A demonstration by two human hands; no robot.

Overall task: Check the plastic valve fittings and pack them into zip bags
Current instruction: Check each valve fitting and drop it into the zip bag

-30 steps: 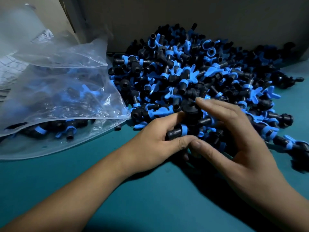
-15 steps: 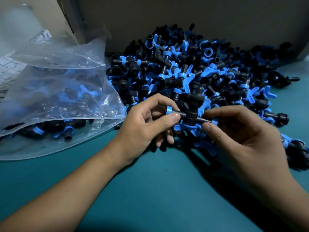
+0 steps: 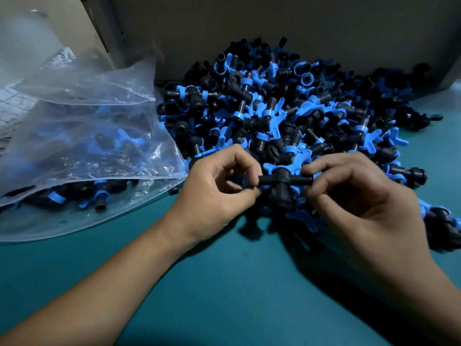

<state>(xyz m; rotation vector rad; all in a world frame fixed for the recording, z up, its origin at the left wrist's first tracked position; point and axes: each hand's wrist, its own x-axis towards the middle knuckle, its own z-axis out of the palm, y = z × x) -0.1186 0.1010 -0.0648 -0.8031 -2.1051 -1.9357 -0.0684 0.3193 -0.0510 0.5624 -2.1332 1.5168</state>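
Note:
A black valve fitting with a blue wing handle (image 3: 283,182) is held level just above the near edge of a big pile of black and blue fittings (image 3: 287,108). My left hand (image 3: 219,188) pinches its left stub between thumb and forefinger. My right hand (image 3: 349,191) pinches its right stub the same way. A clear zip bag (image 3: 82,146) lies on the left, partly filled with fittings, its open mouth facing the pile.
The teal table top (image 3: 224,283) stretches toward me in front of the pile. A grey cardboard wall (image 3: 274,26) stands behind the pile. More clear bags (image 3: 30,46) lie at the far left. Loose fittings (image 3: 409,171) trail off to the right.
Both hands went from resting on the pile's edge to lifting one fitting out of it. They now hold it by its two ends, slightly nearer to me.

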